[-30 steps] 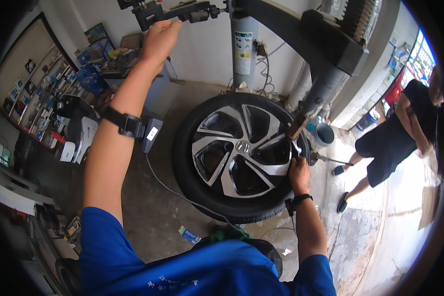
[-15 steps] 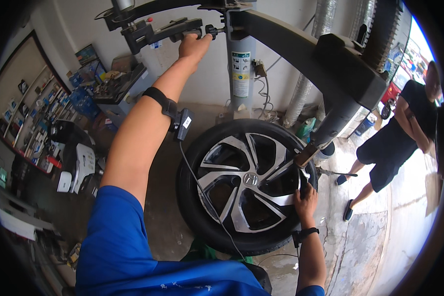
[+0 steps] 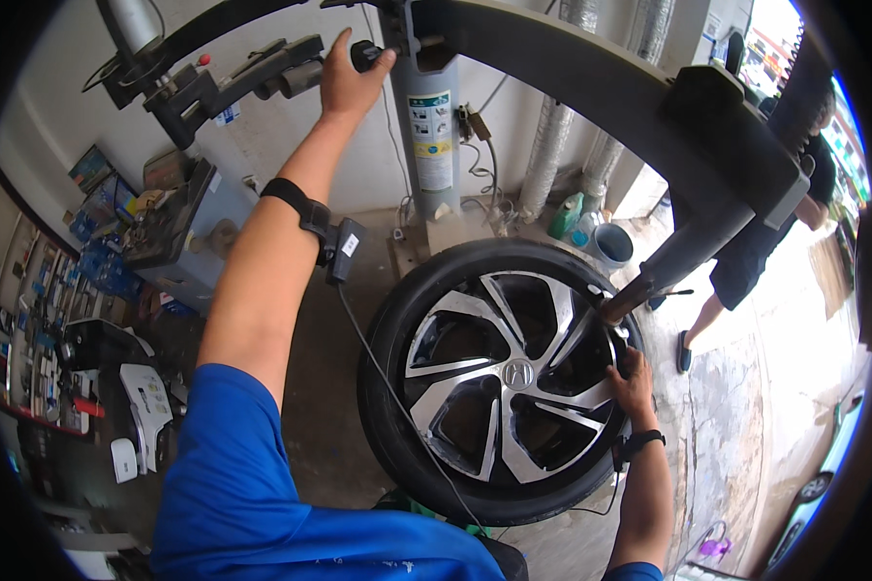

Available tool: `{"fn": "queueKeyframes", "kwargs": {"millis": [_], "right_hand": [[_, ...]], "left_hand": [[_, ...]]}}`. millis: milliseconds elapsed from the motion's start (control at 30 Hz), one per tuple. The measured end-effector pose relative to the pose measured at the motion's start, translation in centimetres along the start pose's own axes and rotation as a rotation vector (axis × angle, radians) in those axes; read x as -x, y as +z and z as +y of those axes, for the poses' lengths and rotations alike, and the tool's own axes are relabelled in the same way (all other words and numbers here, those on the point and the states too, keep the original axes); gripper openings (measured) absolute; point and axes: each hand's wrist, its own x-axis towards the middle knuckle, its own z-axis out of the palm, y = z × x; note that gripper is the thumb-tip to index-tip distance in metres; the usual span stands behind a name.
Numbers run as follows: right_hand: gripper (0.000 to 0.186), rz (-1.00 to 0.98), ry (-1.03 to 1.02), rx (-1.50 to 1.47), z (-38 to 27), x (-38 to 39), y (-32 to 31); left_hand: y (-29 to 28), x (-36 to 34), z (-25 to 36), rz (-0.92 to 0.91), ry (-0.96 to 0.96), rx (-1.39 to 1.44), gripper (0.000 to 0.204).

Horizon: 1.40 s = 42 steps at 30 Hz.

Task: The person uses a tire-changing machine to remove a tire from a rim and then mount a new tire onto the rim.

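In the head view, reaches up with the left hand (image 3: 350, 87), thumb and forefinger spread beside one knob (image 3: 363, 56); cannot tell if touching. Rests the right hand (image 3: 635, 385) at the right edge of one wheel (image 3: 517, 375), lying flat beneath one machine arm (image 3: 562, 48); with fingers partly hidden, cannot tell if gripping. Half-hidden behind the machine arm, cropped above: one bystander (image 3: 746, 261). Beyond: two foil pipes (image 3: 550, 140).

I see a raised silver emblem (image 3: 518, 374) at the hub of the wheel (image 3: 564, 395). Behind the wheel, the grey post (image 3: 434, 201) carries a tall label (image 3: 431, 140), green-topped, with small pictures and a yellow band; I can't read its fine print. Left of the wheel, the box (image 3: 338, 264) strapped to the arm (image 3: 286, 223) bears a white sticker (image 3: 351, 244).
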Motion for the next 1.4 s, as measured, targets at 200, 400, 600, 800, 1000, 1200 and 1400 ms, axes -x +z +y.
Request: {"fn": "queueKeyframes", "kwargs": {"millis": [200,400,600,800,1000,1200,1400], "right_hand": [[0.065,0.078,-0.096,-0.007,0.3,-1.2,0.0],[0.062,0.017,0.035,-0.027,-0.2,-1.1,-0.7],[0.063,0.016,0.018,-0.073,-0.3,-0.5,-0.9],[0.06,0.046,0.004,-0.062,-0.5,-0.4,0.0],[0.058,0.037,0.008,-0.08,-1.0,-1.0,-0.3],[0.052,0.038,0.004,-0.077,-0.3,-0.7,-0.5],[0.05,0.024,0.016,-0.05,-1.0,-0.9,-0.6]], "left_hand": [[1.6,-4.8,-4.8,-0.256,0.111,-0.255,0.047],[2.6,-4.8,-4.3,-0.127,-0.027,-0.485,0.06],[2.0,-7.5,-2.7,-0.278,-0.483,-0.364,0.068],[1.6,-8.0,-6.7,-0.442,-0.559,-0.033,0.075],[0.4,-4.3,-7.0,-0.227,0.141,-0.223,0.084],[-0.3,-6.5,-4.4,-0.566,-0.817,0.271,0.074],[0.6,-4.1,-4.4,-0.272,-0.361,0.229,0.07]]}}
